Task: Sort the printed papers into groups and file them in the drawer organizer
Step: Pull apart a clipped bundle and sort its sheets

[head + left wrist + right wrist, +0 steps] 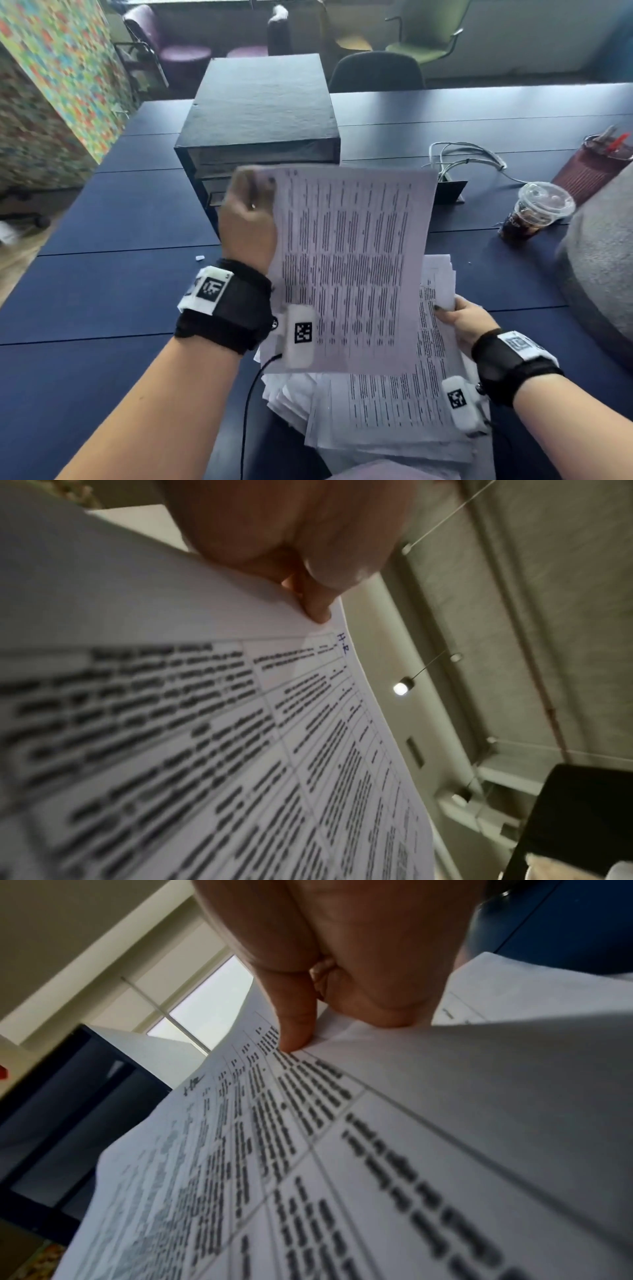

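A single printed sheet (346, 267) is pinched up by the left hand (248, 219) fingers over the loose stack (394, 411) at the tabletop's near edge, gripped by the right hand (462, 322), so its blurry-looking corner mark should probably be checked before it's filed in the drawer organizer (260, 126).

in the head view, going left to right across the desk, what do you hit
left hand pinching the lifted sheet → right hand on the paper stack → iced drink cup → red mesh pen holder

printed sheet (346, 260): raised, tilted (table text) | paper stack (394, 421): loose, fanned | drawer organizer (260, 116): dark, behind
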`<state>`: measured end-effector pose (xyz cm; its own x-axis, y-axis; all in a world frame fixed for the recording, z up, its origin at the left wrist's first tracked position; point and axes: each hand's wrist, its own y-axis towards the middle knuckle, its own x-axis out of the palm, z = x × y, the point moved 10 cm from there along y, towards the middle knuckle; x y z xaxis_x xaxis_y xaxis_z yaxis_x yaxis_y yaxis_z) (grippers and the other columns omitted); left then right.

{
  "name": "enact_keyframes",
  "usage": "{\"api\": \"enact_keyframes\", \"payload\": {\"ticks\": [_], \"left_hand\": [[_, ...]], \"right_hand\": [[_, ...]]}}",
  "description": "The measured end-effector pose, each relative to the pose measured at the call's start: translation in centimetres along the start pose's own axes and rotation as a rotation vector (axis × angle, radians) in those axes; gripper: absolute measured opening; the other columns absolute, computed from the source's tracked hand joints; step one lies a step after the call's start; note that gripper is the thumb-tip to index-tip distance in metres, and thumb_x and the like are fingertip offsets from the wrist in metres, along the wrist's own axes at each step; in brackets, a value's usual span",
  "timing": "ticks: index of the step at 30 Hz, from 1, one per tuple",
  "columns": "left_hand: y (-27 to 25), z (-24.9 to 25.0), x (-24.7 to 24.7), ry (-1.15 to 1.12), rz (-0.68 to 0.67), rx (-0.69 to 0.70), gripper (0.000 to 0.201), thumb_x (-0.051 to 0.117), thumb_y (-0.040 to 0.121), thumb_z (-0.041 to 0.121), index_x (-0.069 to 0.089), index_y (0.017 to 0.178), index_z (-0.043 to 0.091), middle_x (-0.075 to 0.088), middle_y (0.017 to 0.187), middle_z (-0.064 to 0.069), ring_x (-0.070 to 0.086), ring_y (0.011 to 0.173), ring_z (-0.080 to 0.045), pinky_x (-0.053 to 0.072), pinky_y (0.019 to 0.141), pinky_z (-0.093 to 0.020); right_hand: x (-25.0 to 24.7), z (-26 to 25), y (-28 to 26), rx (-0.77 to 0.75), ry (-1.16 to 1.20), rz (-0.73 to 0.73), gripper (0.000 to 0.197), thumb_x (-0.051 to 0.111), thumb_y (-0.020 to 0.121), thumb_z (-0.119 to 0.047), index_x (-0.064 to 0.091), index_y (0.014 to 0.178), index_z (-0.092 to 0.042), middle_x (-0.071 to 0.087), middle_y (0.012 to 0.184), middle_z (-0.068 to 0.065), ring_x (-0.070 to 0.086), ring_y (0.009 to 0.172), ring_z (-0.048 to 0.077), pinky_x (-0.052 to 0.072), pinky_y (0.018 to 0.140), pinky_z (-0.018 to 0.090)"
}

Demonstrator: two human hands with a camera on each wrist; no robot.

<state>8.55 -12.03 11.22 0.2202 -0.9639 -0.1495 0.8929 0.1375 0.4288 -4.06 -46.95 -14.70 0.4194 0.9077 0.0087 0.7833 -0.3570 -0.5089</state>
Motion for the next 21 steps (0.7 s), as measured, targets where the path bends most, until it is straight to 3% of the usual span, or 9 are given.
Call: {"api": "enact_keyframes", "payload": {"ticks": [4,9,10,11,13,14,16,18,21], "left_hand": [[-4.2,-6.9,3.5,0.007,-0.186,-0.336,0.021,0.046,0.098,0.016,0.053,0.080,0.022,0.052,0.071,0.009,0.046,0.065,-0.007,0.039,0.063,-0.023],[-8.6,-13.4,5.8,0.208,-0.377,-0.592,0.023,0.040,0.101,0.026,0.050,0.106,0.006,0.058,0.093,-0.008,0.054,0.083,-0.024,0.043,0.075,-0.035],[-9.2,-14.4,5.9,0.191,-0.364,-0.635,0.024,0.041,0.100,0.027,0.050,0.105,0.005,0.061,0.093,-0.011,0.058,0.084,-0.027,0.044,0.077,-0.049],[-9.8,-15.1,5.9,0.166,-0.336,-0.674,0.023,0.043,0.099,0.028,0.050,0.105,0.007,0.064,0.096,-0.014,0.061,0.087,-0.031,0.050,0.087,-0.044],[-10.9,-15.9,5.9,0.132,-0.284,-0.737,0.019,0.047,0.097,0.030,0.047,0.107,0.013,0.065,0.103,-0.014,0.063,0.094,-0.033,0.050,0.089,-0.048],[-11.1,-15.9,6.0,0.130,-0.271,-0.733,0.019,0.048,0.097,0.029,0.044,0.110,0.016,0.065,0.103,-0.009,0.062,0.094,-0.031,0.050,0.089,-0.045],[-11.0,-15.6,6.7,0.120,-0.295,-0.687,0.020,0.048,0.097,0.026,0.041,0.116,0.021,0.061,0.096,0.003,0.059,0.088,-0.021,0.048,0.084,-0.033],[-11.2,-15.4,7.8,0.155,-0.420,-0.644,0.018,0.048,0.098,0.022,0.046,0.115,0.019,0.059,0.094,0.006,0.056,0.086,-0.016,0.041,0.077,-0.026],[-11.7,-17.9,7.3,0.342,-0.520,-0.656,0.022,0.053,0.093,0.020,0.060,0.113,0.014,0.061,0.109,-0.003,0.058,0.099,-0.022,0.043,0.085,-0.027]], "right_hand": [[2.1,-1.6,-1.6,-0.018,0.132,-0.107,0.025,0.046,0.087,0.011,0.060,0.094,-0.008,0.071,0.068,0.002,0.067,0.056,0.016,0.057,0.057,0.032],[3.8,-2.7,-3.0,-0.065,0.168,-0.165,0.035,0.039,0.084,0.019,0.064,0.093,-0.005,0.073,0.073,0.006,0.069,0.061,0.019,0.058,0.057,0.030],[3.9,-2.7,-3.0,-0.065,0.187,-0.163,0.031,0.040,0.087,0.013,0.064,0.096,-0.004,0.073,0.076,0.007,0.069,0.063,0.019,0.058,0.059,0.032],[3.9,-2.7,-3.1,-0.060,0.199,-0.150,0.024,0.042,0.092,0.000,0.063,0.102,-0.004,0.073,0.081,0.009,0.070,0.067,0.020,0.059,0.063,0.034],[3.4,-2.0,-2.8,-0.024,0.219,-0.101,0.041,0.040,0.097,-0.034,0.061,0.112,-0.004,0.073,0.087,0.011,0.070,0.074,0.022,0.058,0.066,0.034],[3.3,-2.0,-2.7,-0.030,0.195,-0.092,0.049,0.040,0.094,-0.045,0.062,0.112,-0.005,0.073,0.085,0.010,0.070,0.075,0.021,0.057,0.065,0.030],[4.1,-2.4,-3.1,-0.079,0.086,-0.156,0.063,0.062,0.076,-0.060,0.062,0.111,-0.008,0.073,0.091,0.008,0.069,0.087,0.025,0.057,0.074,0.030],[4.1,-2.3,-2.8,-0.111,-0.095,-0.144,0.069,0.082,0.062,-0.046,0.061,0.112,-0.004,0.070,0.094,0.005,0.066,0.088,0.022,0.055,0.080,0.028],[1.8,-1.4,-1.3,-0.104,-0.267,-0.011,0.020,0.067,0.079,0.003,0.063,0.094,-0.009,0.066,0.083,0.001,0.061,0.086,0.025,0.051,0.081,0.031]]}}
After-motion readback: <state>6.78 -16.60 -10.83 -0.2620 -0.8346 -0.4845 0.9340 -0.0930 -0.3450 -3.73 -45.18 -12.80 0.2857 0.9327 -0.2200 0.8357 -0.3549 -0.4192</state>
